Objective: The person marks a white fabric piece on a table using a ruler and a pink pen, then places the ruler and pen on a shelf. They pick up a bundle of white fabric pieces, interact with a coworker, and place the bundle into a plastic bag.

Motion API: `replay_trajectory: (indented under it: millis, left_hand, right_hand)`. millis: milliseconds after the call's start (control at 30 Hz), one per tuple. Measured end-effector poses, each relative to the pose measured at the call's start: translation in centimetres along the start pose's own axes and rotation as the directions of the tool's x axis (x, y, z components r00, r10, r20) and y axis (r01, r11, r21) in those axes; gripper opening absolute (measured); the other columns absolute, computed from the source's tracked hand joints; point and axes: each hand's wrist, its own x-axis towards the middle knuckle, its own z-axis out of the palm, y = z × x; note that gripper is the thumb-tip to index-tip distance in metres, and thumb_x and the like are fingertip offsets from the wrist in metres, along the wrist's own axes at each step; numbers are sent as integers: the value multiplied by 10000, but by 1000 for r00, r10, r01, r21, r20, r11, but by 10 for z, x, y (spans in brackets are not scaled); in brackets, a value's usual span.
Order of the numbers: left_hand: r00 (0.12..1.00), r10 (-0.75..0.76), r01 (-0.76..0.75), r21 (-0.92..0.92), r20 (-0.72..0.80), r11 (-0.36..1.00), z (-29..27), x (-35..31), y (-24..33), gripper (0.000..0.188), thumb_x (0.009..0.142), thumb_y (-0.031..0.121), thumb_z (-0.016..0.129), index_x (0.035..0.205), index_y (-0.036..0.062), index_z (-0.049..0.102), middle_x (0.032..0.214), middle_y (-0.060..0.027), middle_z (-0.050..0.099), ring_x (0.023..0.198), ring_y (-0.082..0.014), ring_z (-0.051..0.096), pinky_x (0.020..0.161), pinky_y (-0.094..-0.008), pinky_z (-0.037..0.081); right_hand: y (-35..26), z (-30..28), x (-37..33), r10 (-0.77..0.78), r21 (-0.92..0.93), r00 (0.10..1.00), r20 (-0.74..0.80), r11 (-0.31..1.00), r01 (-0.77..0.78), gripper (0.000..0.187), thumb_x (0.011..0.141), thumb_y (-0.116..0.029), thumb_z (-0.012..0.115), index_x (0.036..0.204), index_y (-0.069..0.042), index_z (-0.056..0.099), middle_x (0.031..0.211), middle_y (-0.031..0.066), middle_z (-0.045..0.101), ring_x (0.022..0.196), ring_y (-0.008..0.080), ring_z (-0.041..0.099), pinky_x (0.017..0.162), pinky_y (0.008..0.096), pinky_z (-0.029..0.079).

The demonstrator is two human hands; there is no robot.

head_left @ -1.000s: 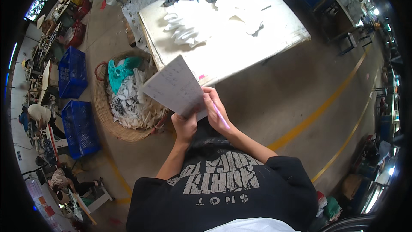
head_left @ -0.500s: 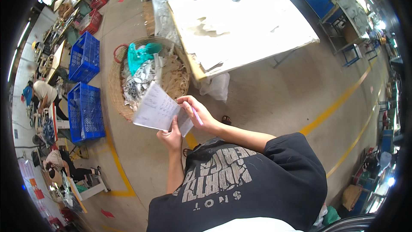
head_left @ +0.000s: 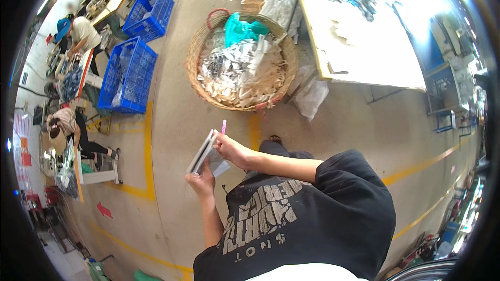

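Note:
A small notebook [head_left: 201,155] is held in front of me, tilted steeply, its pages partly folded together. My left hand [head_left: 202,181] grips its lower edge, with the thumb on the near side. At the notebook's upper right, my right hand [head_left: 232,151] is closed with a pink pen [head_left: 224,125] in it, the pen pointing up past the fingers. The fingers of that hand also touch the notebook's edge. How the pen sits inside the hand is hidden.
Ahead stands a round wicker basket [head_left: 245,105] full of fabric scraps and a teal bag [head_left: 242,30]. A white-topped table [head_left: 380,52] is at right. Blue crates [head_left: 139,75] stand at left, beside two people [head_left: 83,34] at work. Yellow lines [head_left: 149,151] mark the floor.
The notebook has swung from lying open to tilted and nearly folded together. My view has turned, so the basket, table and crates sit farther right. The pen now points upward.

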Motion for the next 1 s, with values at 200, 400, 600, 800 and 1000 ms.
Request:
replay_trajectory:
  millis: [200,400,600,800,1000]
  left_hand:
    - [965,-191,199,29,-178,980,-53,51,-50,206,936,97,747,1040,-79,767,927,-178,790,828,-198,750,749,-350,563]
    - [996,-48,57,-133,74,989,-53,147,-65,181,894,44,769,1028,-76,750,936,-149,784,849,-171,731,785,-333,563]
    - [992,125,-122,-124,14,985,-50,290,-75,202,913,-24,697,1105,-19,758,968,-118,787,911,-173,738,830,-335,568]
    - [992,-36,10,-211,-118,977,-49,416,-128,220,907,-21,734,1092,-139,726,1035,-177,782,925,-218,746,850,-392,569]
    - [968,-202,232,228,-147,946,-48,551,-169,204,905,66,764,1038,-88,763,963,-195,792,868,-252,770,808,-368,569]
  right_hand:
    - [-24,38,49,92,55,942,322,992,-116,532,1087,-606,343,1189,-125,547,1651,184,372,1599,331,124,1281,537,43]
    - [-51,74,174,-106,-2,993,59,994,106,823,1037,-700,375,1431,21,418,1498,240,524,1489,320,369,1219,517,264]
    - [-116,114,291,35,133,999,38,990,-39,561,1028,-670,458,1045,-114,532,1264,141,630,1180,218,542,1047,393,413]
    - [-179,166,375,-67,1,995,-75,998,68,449,1078,-601,403,933,-180,460,1092,42,573,1098,157,482,1006,347,343]
    - [-261,161,450,-38,99,988,146,995,24,737,1055,-684,316,1414,-40,284,1644,219,315,1565,328,231,1281,472,144]
